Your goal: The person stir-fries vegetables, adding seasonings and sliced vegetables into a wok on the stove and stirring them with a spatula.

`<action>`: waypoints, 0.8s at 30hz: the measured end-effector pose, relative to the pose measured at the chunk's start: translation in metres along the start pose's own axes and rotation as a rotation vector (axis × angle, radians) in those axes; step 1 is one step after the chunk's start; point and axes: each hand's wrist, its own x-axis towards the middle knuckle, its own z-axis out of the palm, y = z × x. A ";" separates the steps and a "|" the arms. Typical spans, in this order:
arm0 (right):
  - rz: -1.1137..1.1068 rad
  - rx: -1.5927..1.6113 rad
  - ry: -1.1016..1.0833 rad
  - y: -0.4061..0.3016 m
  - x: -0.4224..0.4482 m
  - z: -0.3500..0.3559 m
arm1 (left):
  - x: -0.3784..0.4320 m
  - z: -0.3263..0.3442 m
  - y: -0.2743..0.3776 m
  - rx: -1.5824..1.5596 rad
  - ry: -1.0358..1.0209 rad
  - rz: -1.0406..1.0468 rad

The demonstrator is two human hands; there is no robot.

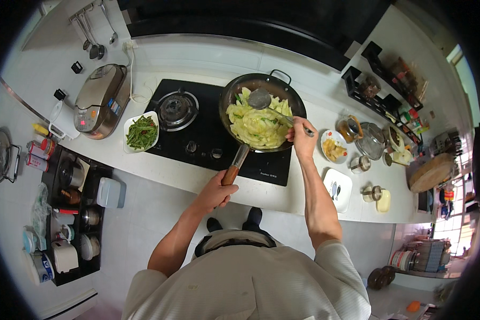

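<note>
My left hand (216, 191) grips the wooden handle (231, 174) of a dark wok (229, 86), which sits over the right burner of a black gas hob (208, 148). Chopped pale-green cabbage (258, 126) with a few darker green bits fills much of the wok. In my right hand (303, 138) is a metal cooking ladle (260, 99). Its round head rests at the upper part of the cabbage, and its shaft slants down to the right across the wok. The burner under the wok is hidden.
Left of the bare burner (177, 110) stands a plate of green beans (142, 133), beside a rice cooker (102, 102). On the right are a bowl of yellowish food (333, 147), a white fish-patterned plate (338, 190), glass jars (361, 164) and a glass lid (370, 140). A range hood (256, 32) overhangs the back.
</note>
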 end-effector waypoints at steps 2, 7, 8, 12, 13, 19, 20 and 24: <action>-0.016 0.000 0.009 0.007 0.009 -0.007 | 0.000 0.000 0.005 0.024 0.005 -0.003; -0.063 -0.103 -0.021 -0.016 -0.003 0.004 | -0.003 -0.003 -0.006 0.003 0.048 -0.012; -0.065 -0.041 -0.017 -0.017 -0.007 0.007 | -0.003 -0.004 -0.006 -0.002 0.046 -0.008; -0.096 -0.065 -0.017 0.011 -0.005 -0.003 | -0.005 0.002 -0.004 0.011 0.046 -0.036; -0.096 -0.064 -0.021 0.013 -0.002 -0.006 | -0.004 0.001 -0.004 0.009 0.050 -0.036; 0.018 0.092 0.061 0.009 0.006 -0.014 | -0.001 0.000 -0.005 0.011 0.020 0.022; 0.054 0.157 0.068 0.021 0.009 -0.015 | 0.000 0.001 -0.006 0.010 0.024 0.025; 0.201 0.168 0.009 0.021 -0.001 -0.024 | -0.002 0.003 -0.003 -0.010 0.028 0.009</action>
